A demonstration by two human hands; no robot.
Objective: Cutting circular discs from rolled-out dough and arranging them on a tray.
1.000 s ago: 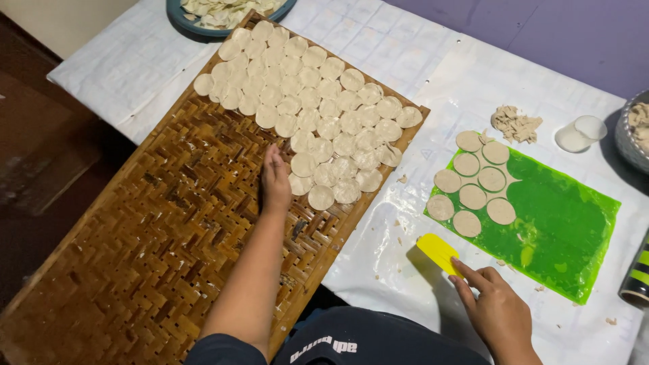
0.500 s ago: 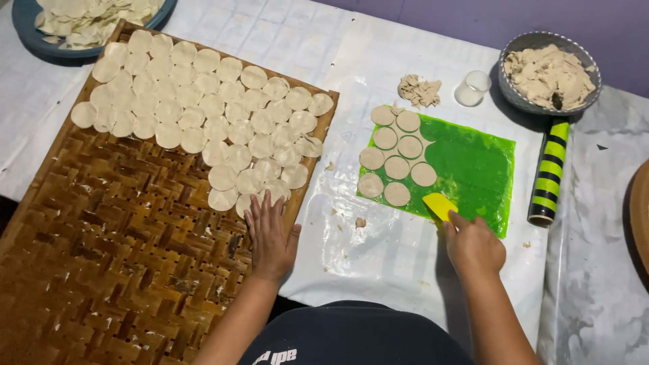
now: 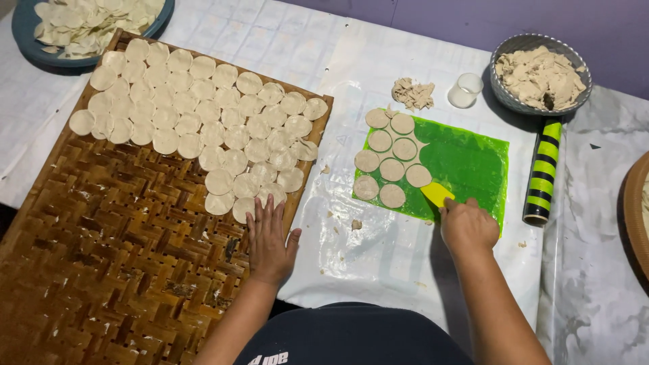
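White plastic-covered table [image 3: 378,250] | right hand [image 3: 466,226] fingers curled round yellow scraper [image 3: 437,194], blade at pale flat dough rounds [image 3: 392,159] on green mat [image 3: 466,165] | left hand [image 3: 269,236] flat, fingers spread, empty, on woven bamboo tray [image 3: 101,257] beside rows of rounds [image 3: 196,122]

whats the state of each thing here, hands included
left hand: flat, fingers spread, on woven tray
right hand: closed on yellow scraper
dough rounds: laid overlapping across tray top
green mat: eight cut rounds on left part
grey bowl: holds dough scraps
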